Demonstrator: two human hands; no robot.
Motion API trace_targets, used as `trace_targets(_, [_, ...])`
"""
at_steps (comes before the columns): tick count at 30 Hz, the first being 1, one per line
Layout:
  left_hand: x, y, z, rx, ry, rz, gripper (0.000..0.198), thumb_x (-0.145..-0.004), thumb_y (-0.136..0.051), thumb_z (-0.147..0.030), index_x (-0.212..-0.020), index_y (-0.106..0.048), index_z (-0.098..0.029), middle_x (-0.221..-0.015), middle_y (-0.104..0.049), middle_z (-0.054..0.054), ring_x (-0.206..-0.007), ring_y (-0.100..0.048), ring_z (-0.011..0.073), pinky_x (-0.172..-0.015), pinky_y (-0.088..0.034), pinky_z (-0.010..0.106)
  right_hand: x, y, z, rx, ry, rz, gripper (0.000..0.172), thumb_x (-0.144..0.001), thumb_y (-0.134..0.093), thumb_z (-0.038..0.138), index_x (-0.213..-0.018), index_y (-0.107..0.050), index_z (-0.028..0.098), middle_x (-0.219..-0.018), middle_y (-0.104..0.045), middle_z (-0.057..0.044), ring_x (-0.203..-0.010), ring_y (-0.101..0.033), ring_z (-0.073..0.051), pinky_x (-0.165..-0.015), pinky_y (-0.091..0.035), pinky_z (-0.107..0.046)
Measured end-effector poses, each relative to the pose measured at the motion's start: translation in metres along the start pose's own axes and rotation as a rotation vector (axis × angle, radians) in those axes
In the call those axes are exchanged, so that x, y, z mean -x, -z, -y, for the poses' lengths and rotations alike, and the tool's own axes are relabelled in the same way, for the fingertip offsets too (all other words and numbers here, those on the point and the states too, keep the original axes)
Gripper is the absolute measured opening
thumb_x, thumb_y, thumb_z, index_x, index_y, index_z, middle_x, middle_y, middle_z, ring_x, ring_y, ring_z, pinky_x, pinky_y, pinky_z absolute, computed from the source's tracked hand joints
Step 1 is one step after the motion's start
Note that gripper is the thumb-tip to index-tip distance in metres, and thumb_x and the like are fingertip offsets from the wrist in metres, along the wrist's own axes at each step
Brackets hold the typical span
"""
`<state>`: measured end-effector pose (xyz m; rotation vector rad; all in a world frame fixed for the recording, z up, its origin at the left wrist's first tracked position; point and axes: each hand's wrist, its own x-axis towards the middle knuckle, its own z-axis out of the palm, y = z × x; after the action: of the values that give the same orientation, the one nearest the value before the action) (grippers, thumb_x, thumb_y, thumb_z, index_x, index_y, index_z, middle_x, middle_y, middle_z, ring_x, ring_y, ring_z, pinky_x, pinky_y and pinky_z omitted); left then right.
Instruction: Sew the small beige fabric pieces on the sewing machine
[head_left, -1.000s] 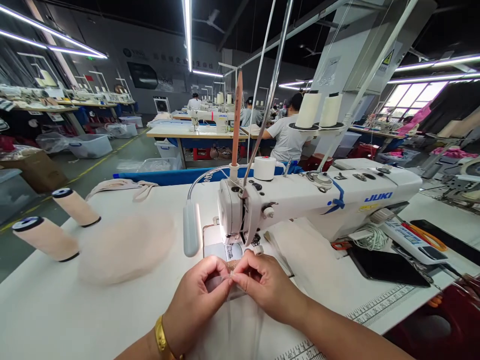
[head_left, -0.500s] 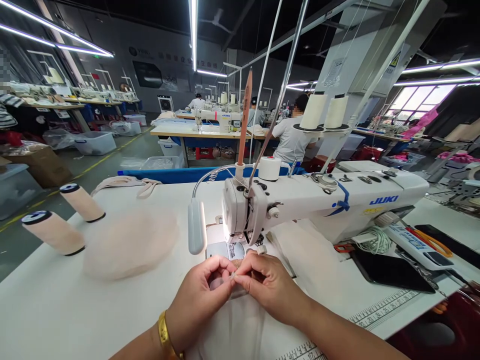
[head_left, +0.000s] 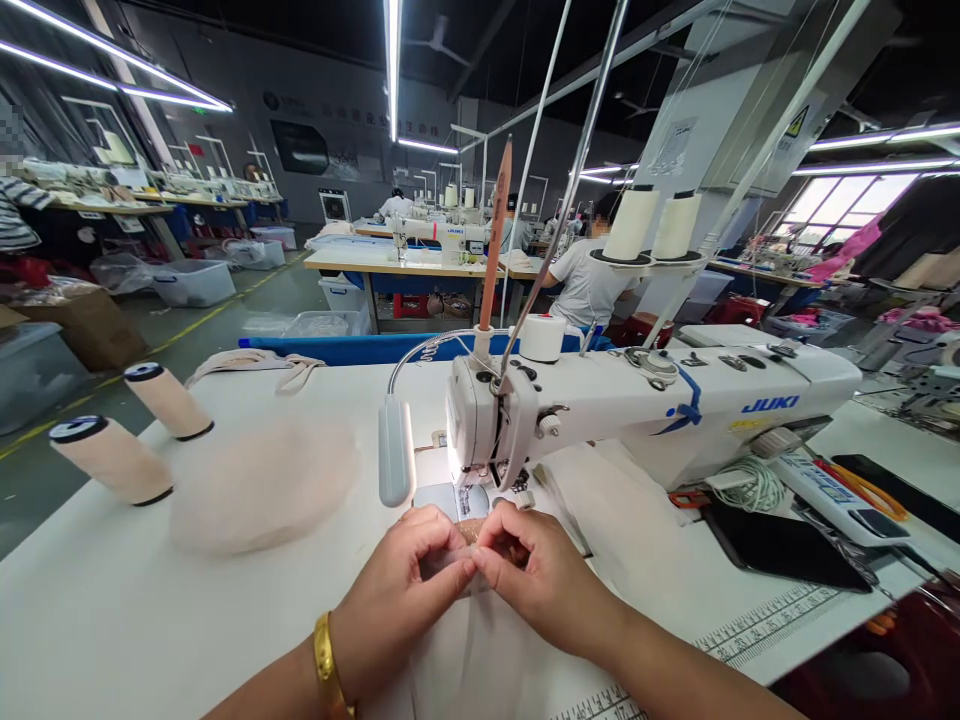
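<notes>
Both my hands meet just in front of the needle area of a white sewing machine (head_left: 592,410). My left hand (head_left: 409,590), with a gold bangle at the wrist, pinches a thin, sheer pale fabric (head_left: 469,650) between thumb and fingers. My right hand (head_left: 540,575) pinches the same fabric, its thumb tip touching or nearly touching the left one. The fabric hangs from the fingertips toward the table's front; its pinched edge is mostly hidden by my fingers. A lit lamp (head_left: 394,455) hangs beside the needle.
Two peach thread cones (head_left: 112,462) and a sheer beige fabric piece (head_left: 262,490) lie at left. More pale fabric (head_left: 615,500) is under the machine arm. A black phone (head_left: 784,545) and a printed ruler (head_left: 772,620) are at right. A person in white (head_left: 589,280) sits beyond.
My fingertips have drawn slightly closer together on the fabric, and the left hand has shifted a little. The whole view has moved slightly; the fabric stays held.
</notes>
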<state>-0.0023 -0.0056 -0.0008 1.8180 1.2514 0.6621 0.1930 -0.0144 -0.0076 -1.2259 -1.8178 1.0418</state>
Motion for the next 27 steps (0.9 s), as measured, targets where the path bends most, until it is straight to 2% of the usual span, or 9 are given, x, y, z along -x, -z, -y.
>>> trace_targets(3, [-0.005,-0.004,0.000,-0.235,0.021,-0.018,0.040,-0.088,-0.045,-0.049,-0.060,-0.040,-0.022,-0.078,-0.057,0.005,-0.083,-0.053,0.0252,-0.076,-0.042,0.038,-0.006,-0.004,-0.002,0.089,-0.035,-0.007,0.017,-0.091,-0.061,0.015,-0.076,-0.055,0.022,-0.068,-0.056,0.006,-0.066,-0.050,-0.014,-0.062,-0.037,-0.026])
trace_targets(7, [-0.008,-0.012,0.009,-0.478,-0.009,-0.138,0.025,-0.088,-0.051,-0.036,-0.067,-0.050,-0.021,-0.080,-0.061,0.004,-0.082,-0.056,0.0256,-0.079,-0.040,0.042,-0.016,-0.010,-0.008,0.305,-0.012,-0.030,0.026,-0.088,-0.059,0.005,-0.072,-0.048,0.022,-0.069,-0.060,0.003,-0.077,-0.055,-0.018,-0.070,-0.038,-0.029])
trace_targets(9, [-0.008,-0.014,0.016,-0.536,-0.133,-0.233,0.017,-0.090,-0.055,-0.031,-0.077,-0.058,-0.022,-0.086,-0.065,0.004,-0.082,-0.058,0.0251,-0.078,-0.039,0.040,-0.020,-0.013,-0.010,0.369,-0.002,-0.041,0.026,-0.088,-0.059,0.004,-0.073,-0.048,0.022,-0.072,-0.062,0.002,-0.082,-0.057,-0.020,-0.072,-0.038,-0.029])
trace_targets(11, [-0.006,-0.015,0.022,-0.597,-0.333,-0.294,0.019,-0.096,-0.053,-0.024,-0.081,-0.063,-0.023,-0.089,-0.069,0.003,-0.082,-0.058,0.0243,-0.079,-0.037,0.040,-0.021,-0.014,-0.012,0.406,0.007,-0.055,0.024,-0.090,-0.058,0.004,-0.076,-0.049,0.022,-0.074,-0.063,0.002,-0.081,-0.058,-0.020,-0.073,-0.039,-0.030])
trace_targets(13, [-0.005,-0.013,0.025,-0.648,-0.513,-0.291,0.030,-0.102,-0.047,-0.017,-0.081,-0.067,-0.025,-0.085,-0.071,0.001,-0.082,-0.058,0.0230,-0.081,-0.036,0.040,-0.021,-0.015,-0.013,0.437,0.015,-0.075,0.022,-0.092,-0.058,0.006,-0.078,-0.051,0.022,-0.075,-0.064,0.001,-0.080,-0.059,-0.021,-0.072,-0.039,-0.030])
trace_targets(15, [-0.003,-0.011,0.026,-0.674,-0.596,-0.260,0.034,-0.104,-0.047,-0.014,-0.082,-0.069,-0.025,-0.079,-0.072,0.000,-0.080,-0.058,0.0220,-0.081,-0.036,0.039,-0.020,-0.014,-0.015,0.454,0.027,-0.097,0.018,-0.094,-0.060,0.010,-0.082,-0.053,0.022,-0.079,-0.065,0.000,-0.082,-0.060,-0.021,-0.072,-0.040,-0.030])
trace_targets(19, [-0.003,-0.007,0.022,-0.719,-0.570,-0.234,0.034,-0.102,-0.048,-0.013,-0.079,-0.070,-0.024,-0.078,-0.073,0.000,-0.077,-0.057,0.0218,-0.079,-0.036,0.039,-0.015,-0.009,-0.021,0.471,0.132,-0.095,0.012,-0.094,-0.062,0.011,-0.094,-0.059,0.022,-0.091,-0.068,-0.002,-0.089,-0.062,-0.023,-0.073,-0.043,-0.030])
trace_targets(22, [-0.003,-0.006,0.021,-0.728,-0.546,-0.225,0.035,-0.101,-0.046,-0.012,-0.078,-0.070,-0.024,-0.078,-0.073,0.001,-0.076,-0.057,0.0216,-0.078,-0.037,0.039,-0.013,-0.006,-0.026,0.505,0.237,-0.053,0.017,-0.098,-0.056,0.009,-0.101,-0.064,0.024,-0.095,-0.068,-0.003,-0.088,-0.061,-0.022,-0.074,-0.044,-0.031])
trace_targets(27, [-0.003,-0.008,0.022,-0.730,-0.532,-0.238,0.036,-0.103,-0.044,-0.014,-0.081,-0.071,-0.024,-0.085,-0.075,0.002,-0.079,-0.058,0.0222,-0.079,-0.035,0.041,-0.012,-0.004,-0.027,0.572,0.302,-0.005,0.028,-0.096,-0.052,0.001,-0.092,-0.069,0.023,-0.094,-0.068,-0.004,-0.082,-0.059,-0.020,-0.070,-0.043,-0.031])
